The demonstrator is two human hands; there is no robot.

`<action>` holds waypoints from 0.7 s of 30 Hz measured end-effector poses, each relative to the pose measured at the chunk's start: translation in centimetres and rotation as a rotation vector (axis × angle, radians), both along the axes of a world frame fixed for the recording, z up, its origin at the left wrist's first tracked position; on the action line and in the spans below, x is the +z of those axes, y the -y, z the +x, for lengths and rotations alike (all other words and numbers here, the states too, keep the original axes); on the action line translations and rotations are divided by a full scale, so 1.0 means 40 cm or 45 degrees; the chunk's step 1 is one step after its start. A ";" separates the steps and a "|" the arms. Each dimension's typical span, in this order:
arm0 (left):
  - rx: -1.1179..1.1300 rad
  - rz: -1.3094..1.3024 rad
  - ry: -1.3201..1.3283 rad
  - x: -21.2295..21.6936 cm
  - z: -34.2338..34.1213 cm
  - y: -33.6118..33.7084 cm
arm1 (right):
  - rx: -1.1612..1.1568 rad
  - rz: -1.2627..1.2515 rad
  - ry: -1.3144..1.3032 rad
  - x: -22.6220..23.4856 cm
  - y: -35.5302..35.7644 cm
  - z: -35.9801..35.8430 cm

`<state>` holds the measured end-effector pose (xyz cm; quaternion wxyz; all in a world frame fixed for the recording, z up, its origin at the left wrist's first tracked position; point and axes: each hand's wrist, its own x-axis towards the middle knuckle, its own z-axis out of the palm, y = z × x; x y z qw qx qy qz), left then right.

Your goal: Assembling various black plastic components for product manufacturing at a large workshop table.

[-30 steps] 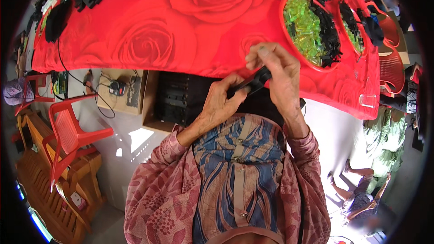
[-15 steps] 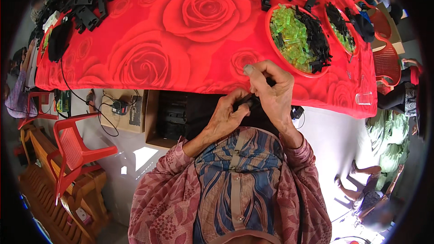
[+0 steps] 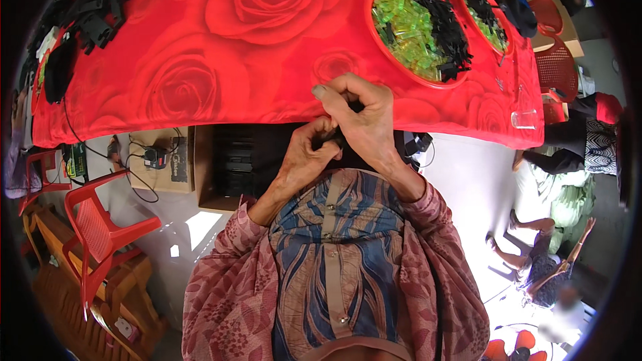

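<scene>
Our two hands meet at the near edge of the tabletop (image 3: 221, 80), which is draped in red rose-print cloth. The right hand (image 3: 364, 117) curls over a small black part (image 3: 332, 137), its grip pinching it, while the left hand (image 3: 304, 157) presses in from below, fingers closed on the same piece. To work well, we judge both grips should stay firm and close to the body. The part is dark, narrow and mostly hidden between fingers. Beyond the grip sits a red bowl (image 3: 384, 53) of green and black pieces.
</scene>
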<state>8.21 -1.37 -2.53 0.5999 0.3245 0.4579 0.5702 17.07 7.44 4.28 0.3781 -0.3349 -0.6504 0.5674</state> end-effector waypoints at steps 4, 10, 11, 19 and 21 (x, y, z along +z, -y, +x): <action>-0.027 0.051 -0.134 -0.025 -0.018 -0.007 | -0.024 -0.030 -0.005 0.012 -0.018 0.004; -0.034 0.156 0.068 0.039 -0.044 -0.027 | -0.010 0.001 0.028 0.031 -0.065 -0.007; -0.052 0.190 0.104 0.033 -0.047 -0.024 | 0.007 0.026 -0.026 0.019 -0.071 -0.007; -0.030 0.266 0.078 0.023 -0.049 -0.012 | 0.017 0.030 0.040 0.044 -0.044 -0.014; 0.038 0.172 0.076 0.026 -0.042 -0.008 | 0.020 0.119 0.048 0.041 -0.041 -0.015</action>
